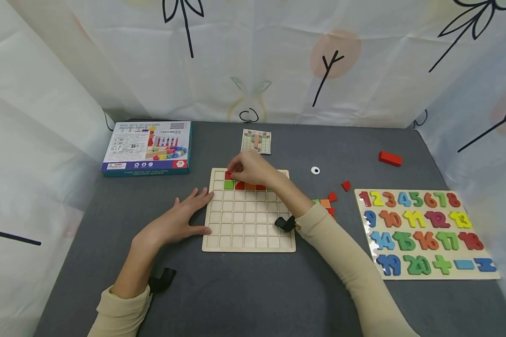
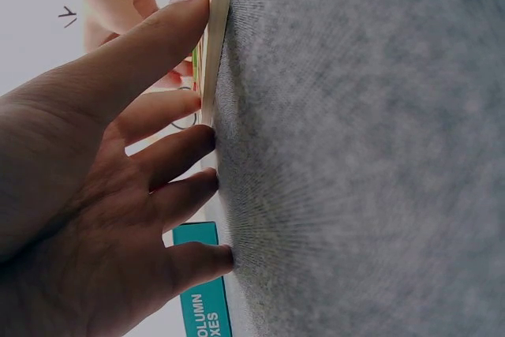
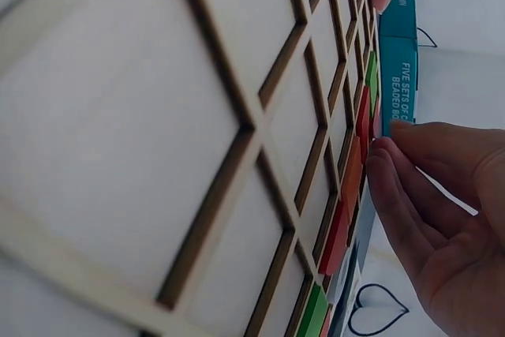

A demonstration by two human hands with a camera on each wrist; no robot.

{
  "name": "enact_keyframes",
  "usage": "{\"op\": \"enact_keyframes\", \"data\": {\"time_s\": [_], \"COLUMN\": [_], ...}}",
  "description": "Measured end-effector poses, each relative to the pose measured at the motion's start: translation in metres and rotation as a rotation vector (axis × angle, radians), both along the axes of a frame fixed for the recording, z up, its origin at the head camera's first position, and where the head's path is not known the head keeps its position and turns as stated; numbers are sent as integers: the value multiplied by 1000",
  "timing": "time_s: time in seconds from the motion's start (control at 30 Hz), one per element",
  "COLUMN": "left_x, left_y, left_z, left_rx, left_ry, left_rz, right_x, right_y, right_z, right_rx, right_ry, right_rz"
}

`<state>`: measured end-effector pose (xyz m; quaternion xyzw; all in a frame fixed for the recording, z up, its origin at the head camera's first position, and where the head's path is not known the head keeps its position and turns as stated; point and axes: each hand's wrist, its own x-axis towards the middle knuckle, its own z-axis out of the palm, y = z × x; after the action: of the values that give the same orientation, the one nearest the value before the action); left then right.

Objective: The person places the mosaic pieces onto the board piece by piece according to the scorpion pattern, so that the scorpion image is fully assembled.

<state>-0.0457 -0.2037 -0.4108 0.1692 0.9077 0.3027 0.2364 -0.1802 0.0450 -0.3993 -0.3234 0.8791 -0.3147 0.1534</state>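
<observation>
Red tile [image 1: 227, 175] in its pinch, the right hand [image 1: 254, 167] arches over the grid board [image 1: 244, 229] that the splayed left hand [image 1: 176, 220] touches

The dark grey matte tabletop [image 1: 249, 295] is lit evenly, with faint shadows. In the left wrist view, the white fabric backdrop [image 2: 39, 53] is washed out; in the right, the pale wooden grid board [image 3: 118, 116] is blurred nearby.

2 sleeved arms [image 1: 346, 269] reach forward; the left hand [image 1: 173, 222] has fingers spread, thumb apart; the right hand [image 1: 254, 167] angles leftward, thumb and fingertips close together.
</observation>
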Motion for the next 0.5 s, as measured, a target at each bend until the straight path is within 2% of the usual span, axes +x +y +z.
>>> {"op": "enact_keyframes", "data": {"time_s": [0.23, 0.5], "left_x": [0, 0], "left_y": [0, 0], "left_z": [0, 0], "left_rx": [-2, -10], "left_ry": [1, -3], "left_rz": [4, 5], "right_x": [6, 19], "right_y": [23, 69], "right_z": [2, 7], "right_rx": [-26, -40], "right_ry": [-12, -4], "right_rz": [-19, -59]}}
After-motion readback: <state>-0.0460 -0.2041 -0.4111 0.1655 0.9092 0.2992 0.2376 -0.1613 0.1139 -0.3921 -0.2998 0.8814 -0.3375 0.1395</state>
